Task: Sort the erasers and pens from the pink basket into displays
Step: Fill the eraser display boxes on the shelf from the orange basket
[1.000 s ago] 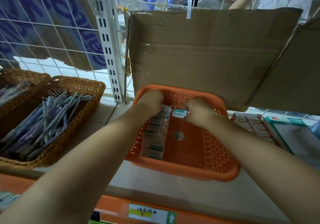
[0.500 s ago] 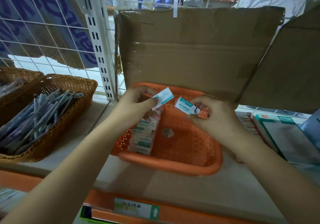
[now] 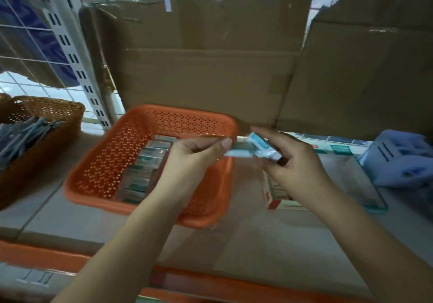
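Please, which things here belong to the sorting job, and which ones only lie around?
Job: orange basket, eraser row inside, eraser in left hand, second eraser in right hand, wicker basket, pens.
Lying about: cardboard sheets, blue plastic holder.

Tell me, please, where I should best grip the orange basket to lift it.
Grip the orange basket by its near rim, fingers hooked under the lip, coming from the front: that edge lies nearest the camera, while cardboard stands close behind.
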